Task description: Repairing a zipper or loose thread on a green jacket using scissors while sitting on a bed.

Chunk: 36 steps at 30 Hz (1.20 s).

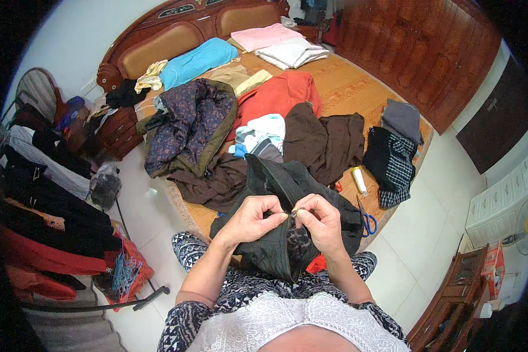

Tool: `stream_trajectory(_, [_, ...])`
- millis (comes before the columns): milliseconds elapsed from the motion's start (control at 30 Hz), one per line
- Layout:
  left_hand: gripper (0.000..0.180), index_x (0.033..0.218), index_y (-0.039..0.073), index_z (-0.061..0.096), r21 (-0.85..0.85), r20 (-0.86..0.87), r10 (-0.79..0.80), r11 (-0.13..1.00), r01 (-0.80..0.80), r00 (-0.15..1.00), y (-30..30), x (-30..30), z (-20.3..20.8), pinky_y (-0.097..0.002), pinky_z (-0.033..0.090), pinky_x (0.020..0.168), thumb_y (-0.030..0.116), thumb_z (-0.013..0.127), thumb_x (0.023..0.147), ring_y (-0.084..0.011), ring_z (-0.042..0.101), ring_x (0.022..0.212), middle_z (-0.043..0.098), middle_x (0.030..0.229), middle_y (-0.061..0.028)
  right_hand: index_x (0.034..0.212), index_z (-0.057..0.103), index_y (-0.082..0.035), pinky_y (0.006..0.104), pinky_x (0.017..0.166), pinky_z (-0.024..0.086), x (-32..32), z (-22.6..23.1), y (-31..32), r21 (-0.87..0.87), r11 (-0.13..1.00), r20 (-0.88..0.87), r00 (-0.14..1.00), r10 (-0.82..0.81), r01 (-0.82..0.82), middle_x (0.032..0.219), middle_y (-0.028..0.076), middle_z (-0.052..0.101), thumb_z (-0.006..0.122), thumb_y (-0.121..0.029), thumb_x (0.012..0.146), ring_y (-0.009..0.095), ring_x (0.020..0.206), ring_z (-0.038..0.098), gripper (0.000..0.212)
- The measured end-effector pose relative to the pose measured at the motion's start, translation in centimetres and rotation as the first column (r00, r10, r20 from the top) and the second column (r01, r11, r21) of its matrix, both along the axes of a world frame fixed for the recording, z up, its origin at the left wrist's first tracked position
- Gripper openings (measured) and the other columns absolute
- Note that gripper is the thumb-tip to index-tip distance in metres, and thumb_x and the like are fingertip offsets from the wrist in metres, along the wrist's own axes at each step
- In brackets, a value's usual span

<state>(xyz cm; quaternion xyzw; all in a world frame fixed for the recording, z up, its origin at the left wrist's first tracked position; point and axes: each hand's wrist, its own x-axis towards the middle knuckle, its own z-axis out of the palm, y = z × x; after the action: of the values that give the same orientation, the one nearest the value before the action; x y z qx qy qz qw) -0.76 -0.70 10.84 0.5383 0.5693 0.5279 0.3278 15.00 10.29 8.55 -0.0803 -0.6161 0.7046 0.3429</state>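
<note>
A black garment (264, 253) with a dark patterned lining lies across my lap, its upper part spread over the edge of the bed. At its opening, my left hand (252, 219) pinches one edge between thumb and fingers. Close beside it, my right hand (321, 223) pinches the facing edge, and the fingertips of both hands nearly meet. Something small sits between the fingertips, too small to make out. A bit of red cloth (317, 264) shows under the garment near my right wrist.
Blue-handled scissors (368, 224) and a white tube (359, 180) lie at the right. The bed (352, 88) bears a quilted jacket (188, 126), brown clothing (325, 141) and a checked garment (395, 170). A loaded clothes rack (53, 205) stands left, a white drawer unit (498, 202) right.
</note>
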Motion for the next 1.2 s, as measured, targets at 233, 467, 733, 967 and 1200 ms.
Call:
stream_trajectory(233, [0.017,0.068,-0.001,0.054,0.006,-0.072,0.033,0.999,-0.032,0.997,0.0,0.2,0.3,-0.0255,0.039,0.053,0.006,0.066,0.079,-0.0071,0.048,0.061,0.053,0.063,-0.0028,0.084,0.055,0.0,0.0205,0.059,0.044,0.0,0.1,0.0,0.02,1.0,-0.02,1.0,0.0,0.001,0.088,0.006,0.056,0.057,0.001,0.086,0.007,0.067,0.052,0.003])
stream_trajectory(467, [0.019,0.067,0.0,0.053,0.02,-0.064,0.042,0.999,-0.041,0.997,0.0,0.4,0.3,-0.0258,0.037,0.053,0.007,0.066,0.079,-0.007,0.045,0.06,0.051,0.063,-0.002,0.082,0.055,-0.001,0.0198,0.057,0.042,0.1,0.6,-0.2,0.099,0.995,0.013,0.999,-0.033,0.031,0.084,0.004,0.055,0.056,0.002,0.085,0.006,0.065,0.051,0.005])
stream_trajectory(733, [0.018,0.067,-0.001,0.054,0.012,-0.059,0.055,0.998,-0.055,0.997,0.1,1.0,0.1,-0.0257,0.039,0.053,0.006,0.065,0.079,-0.007,0.048,0.06,0.053,0.062,-0.0039,0.079,0.051,0.0,0.0213,0.059,0.043,0.7,2.1,1.4,0.262,0.956,0.313,0.948,0.048,-0.135,0.081,0.004,0.05,0.053,0.001,0.087,0.008,0.065,0.051,0.008])
stream_trajectory(967, [0.017,0.07,-0.002,0.054,0.036,0.006,0.084,0.996,-0.084,0.996,0.6,1.9,0.2,-0.0258,0.039,0.055,0.007,0.064,0.081,-0.0075,0.047,0.061,0.052,0.064,-0.0036,0.086,0.054,-0.001,0.0214,0.053,0.042,-0.5,1.0,1.4,0.249,0.967,0.167,0.986,0.016,-0.058,0.073,-0.002,0.051,0.053,-0.006,0.091,0.005,0.061,0.048,0.007])
stream_trajectory(1200, [0.012,0.077,-0.001,0.055,0.105,0.062,0.079,0.991,-0.086,0.995,0.1,2.4,-0.2,-0.0255,0.041,0.059,0.007,0.059,0.085,-0.0095,0.048,0.065,0.051,0.068,-0.0039,0.09,0.048,-0.003,0.0203,0.053,0.043,0.2,0.6,0.0,-0.094,0.991,0.12,0.99,-0.079,0.091,0.071,0.004,0.056,0.049,-0.014,0.095,0.008,0.056,0.05,0.013])
